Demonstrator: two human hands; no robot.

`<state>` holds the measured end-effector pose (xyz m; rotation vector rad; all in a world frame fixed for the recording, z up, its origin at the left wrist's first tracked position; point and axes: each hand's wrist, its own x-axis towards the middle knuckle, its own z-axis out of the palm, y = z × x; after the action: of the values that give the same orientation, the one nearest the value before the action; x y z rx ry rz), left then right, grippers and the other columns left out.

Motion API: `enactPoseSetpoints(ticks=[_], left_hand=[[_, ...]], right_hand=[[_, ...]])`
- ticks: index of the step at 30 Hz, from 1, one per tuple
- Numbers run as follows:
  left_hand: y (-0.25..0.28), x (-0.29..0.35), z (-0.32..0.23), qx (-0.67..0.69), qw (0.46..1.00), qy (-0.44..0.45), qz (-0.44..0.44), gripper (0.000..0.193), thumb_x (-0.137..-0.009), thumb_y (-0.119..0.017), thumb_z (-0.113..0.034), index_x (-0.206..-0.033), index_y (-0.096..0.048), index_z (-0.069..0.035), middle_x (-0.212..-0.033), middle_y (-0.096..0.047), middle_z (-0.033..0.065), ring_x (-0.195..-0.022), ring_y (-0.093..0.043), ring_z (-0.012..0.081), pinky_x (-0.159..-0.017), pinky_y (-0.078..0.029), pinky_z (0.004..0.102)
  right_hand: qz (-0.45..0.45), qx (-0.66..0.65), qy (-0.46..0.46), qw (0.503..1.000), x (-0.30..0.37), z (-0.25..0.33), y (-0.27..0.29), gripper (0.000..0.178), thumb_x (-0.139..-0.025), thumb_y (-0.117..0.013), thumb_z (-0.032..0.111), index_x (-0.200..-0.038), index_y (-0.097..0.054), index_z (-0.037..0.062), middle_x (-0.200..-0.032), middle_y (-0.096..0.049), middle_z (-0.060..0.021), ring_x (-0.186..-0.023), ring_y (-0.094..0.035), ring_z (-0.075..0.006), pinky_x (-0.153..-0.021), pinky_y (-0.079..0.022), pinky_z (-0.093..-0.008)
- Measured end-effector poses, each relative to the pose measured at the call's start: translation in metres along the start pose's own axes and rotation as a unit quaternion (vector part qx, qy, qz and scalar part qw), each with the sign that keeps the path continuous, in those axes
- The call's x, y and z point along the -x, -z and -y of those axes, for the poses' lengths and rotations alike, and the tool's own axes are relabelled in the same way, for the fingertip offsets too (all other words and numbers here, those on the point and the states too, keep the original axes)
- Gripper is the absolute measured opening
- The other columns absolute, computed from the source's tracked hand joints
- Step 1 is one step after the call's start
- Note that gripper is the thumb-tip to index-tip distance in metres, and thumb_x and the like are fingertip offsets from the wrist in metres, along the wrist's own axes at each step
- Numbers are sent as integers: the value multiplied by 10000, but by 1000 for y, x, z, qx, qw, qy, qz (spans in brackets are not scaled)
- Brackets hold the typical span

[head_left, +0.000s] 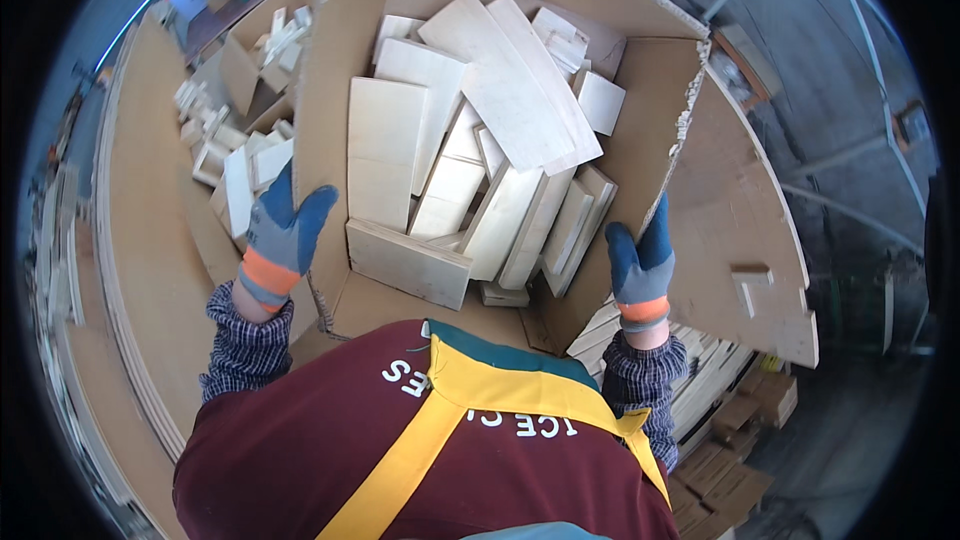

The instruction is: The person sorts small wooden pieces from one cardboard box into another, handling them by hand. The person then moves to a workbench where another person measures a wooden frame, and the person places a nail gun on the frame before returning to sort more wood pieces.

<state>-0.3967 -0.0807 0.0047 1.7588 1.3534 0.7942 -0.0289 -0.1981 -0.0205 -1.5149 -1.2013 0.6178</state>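
Observation:
A large open cardboard box (326, 70) is in front of me, its right rim torn and ragged. My left hand (278, 230), in a blue and grey glove with an orange band, grips the left wall with the thumb on the inner side. My right hand (641, 265), gloved alike, clasps the right wall, some of its fingers hidden behind the cardboard. Inside the box lie several pale wooden boards (500, 80), some flat and overlapping, others on edge. One short board (410, 263) leans across the near end of the pile.
To the left, another carton holds small wooden offcuts (240, 165) beside a tall curved panel (150, 210). A brown sheet (735, 205) with a small wood piece on it is at the right. Below it are stacked wooden strips (700, 370) and brown cartons (730, 450).

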Motion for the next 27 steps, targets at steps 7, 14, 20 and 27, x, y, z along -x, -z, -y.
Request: enactPoseSetpoints(ticks=[7,14,20,27], left_hand=[[2,-41,-10,22,992,-115,55,300,-898,-625,-88,-1163,-592,48,-945,-693,146,-791,-646,177,-693,-508,290],[5,-92,-42,36,883,-429,186,281,-900,-582,-12,-1174,-580,49,-1004,-669,95,-800,-628,173,-705,-501,281],[-8,-94,-25,114,776,-497,371,507,-858,-634,-140,-1307,-490,48,-970,-652,268,-817,-662,404,-684,-538,413],[-95,19,-10,-40,631,-475,612,598,-866,-558,-276,-1400,-416,-46,-1096,-624,283,-907,-633,435,-802,-507,480]], right_hand=[[-216,12,12,976,75,39,-5,665,-837,-487,-83,-1469,-285,-34,-1411,-460,-134,-1253,-464,-204,-1038,-350,-297],[-494,52,17,868,182,87,-80,601,-829,-521,-106,-1410,-379,-40,-1263,-549,-120,-1074,-549,-183,-907,-445,-283],[-697,233,-18,678,284,124,-209,614,-821,-573,-75,-1406,-390,-51,-1280,-545,-141,-962,-587,-180,-821,-485,-289],[-726,217,-249,603,396,168,-310,656,-810,-495,-64,-1447,-339,-47,-1412,-460,-153,-1239,-473,-235,-1053,-355,-331]])
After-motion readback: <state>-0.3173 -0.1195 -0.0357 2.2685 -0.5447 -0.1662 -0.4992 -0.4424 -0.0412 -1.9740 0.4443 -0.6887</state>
